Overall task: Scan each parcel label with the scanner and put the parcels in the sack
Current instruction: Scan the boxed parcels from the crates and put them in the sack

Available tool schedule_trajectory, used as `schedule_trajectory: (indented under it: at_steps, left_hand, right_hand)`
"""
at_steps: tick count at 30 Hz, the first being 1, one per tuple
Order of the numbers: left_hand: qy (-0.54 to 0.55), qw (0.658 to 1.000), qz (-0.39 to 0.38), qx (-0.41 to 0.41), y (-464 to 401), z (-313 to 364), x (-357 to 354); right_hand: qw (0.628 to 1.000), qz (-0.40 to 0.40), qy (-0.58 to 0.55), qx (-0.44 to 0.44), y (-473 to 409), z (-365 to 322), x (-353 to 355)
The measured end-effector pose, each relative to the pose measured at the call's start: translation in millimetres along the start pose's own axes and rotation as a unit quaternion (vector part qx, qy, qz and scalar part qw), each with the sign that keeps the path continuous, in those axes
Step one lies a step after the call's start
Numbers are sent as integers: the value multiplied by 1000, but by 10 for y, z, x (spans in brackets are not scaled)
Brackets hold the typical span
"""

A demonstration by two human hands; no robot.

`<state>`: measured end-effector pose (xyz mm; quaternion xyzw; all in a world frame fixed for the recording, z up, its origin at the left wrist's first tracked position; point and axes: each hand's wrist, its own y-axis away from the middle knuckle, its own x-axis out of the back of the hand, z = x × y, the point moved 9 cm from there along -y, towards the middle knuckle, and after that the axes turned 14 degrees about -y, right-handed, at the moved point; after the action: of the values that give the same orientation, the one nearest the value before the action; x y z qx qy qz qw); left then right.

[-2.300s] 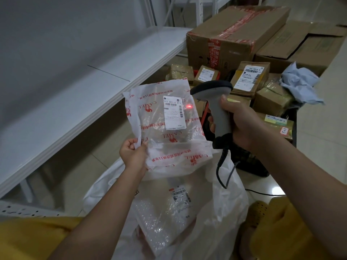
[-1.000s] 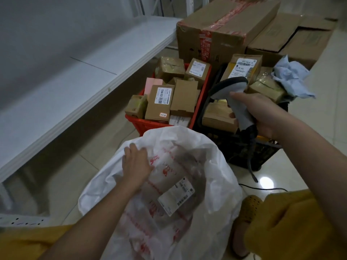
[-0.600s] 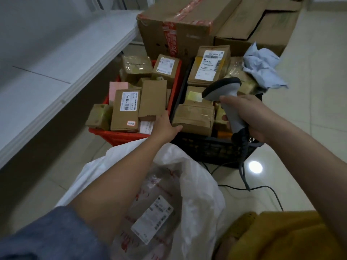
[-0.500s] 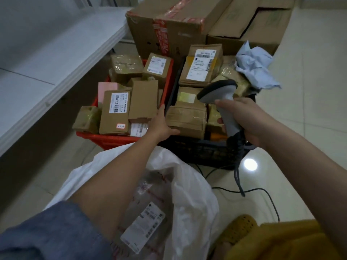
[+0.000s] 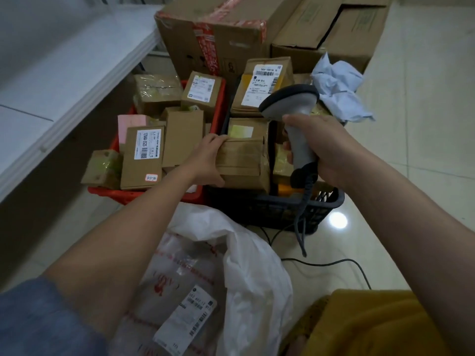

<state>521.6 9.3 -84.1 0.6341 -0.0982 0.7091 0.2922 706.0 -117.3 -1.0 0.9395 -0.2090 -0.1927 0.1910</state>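
My left hand (image 5: 208, 160) grips the left end of a taped brown cardboard parcel (image 5: 244, 161) lying in the black basket (image 5: 277, 209). My right hand (image 5: 321, 147) holds the grey handheld scanner (image 5: 295, 116) by its handle above that basket, head pointing left and away; its cable hangs to the floor. The white plastic sack (image 5: 246, 265) lies open at the bottom centre, with a clear bagged parcel with red print and a white label (image 5: 187, 319) inside. Several labelled brown parcels fill the red basket (image 5: 154, 194) on the left.
Large cardboard boxes (image 5: 213, 34) stand behind the baskets. Crumpled pale blue paper (image 5: 339, 88) lies at the black basket's far right. A white shelf (image 5: 59, 80) runs along the left. Tiled floor stretches on the right, with the scanner cable (image 5: 334, 263) across it.
The clear bagged parcel was scanned and went into the sack. My left hand then reached forward and took hold of the brown parcel in the black basket. The scanner stayed in my right hand.
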Motion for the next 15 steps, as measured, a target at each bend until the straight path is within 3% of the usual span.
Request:
schedule_trajectory:
  at_steps: [5,9,12,15]
  left_hand:
    - [60,995,82,15,536,-132,438]
    - [91,984,152,24,981,-190,700]
    - [159,969,165,98,1257,-433,741]
    - [258,932,181,182,1597,-674,617]
  right_hand:
    - [998,-2,-60,23,204,-120,-8]
    - [998,-15,-42,47,422,-176,10]
    - [997,-30,-22,65,600,-171,-7]
    - [997,-34,-10,70,722,-157,-36]
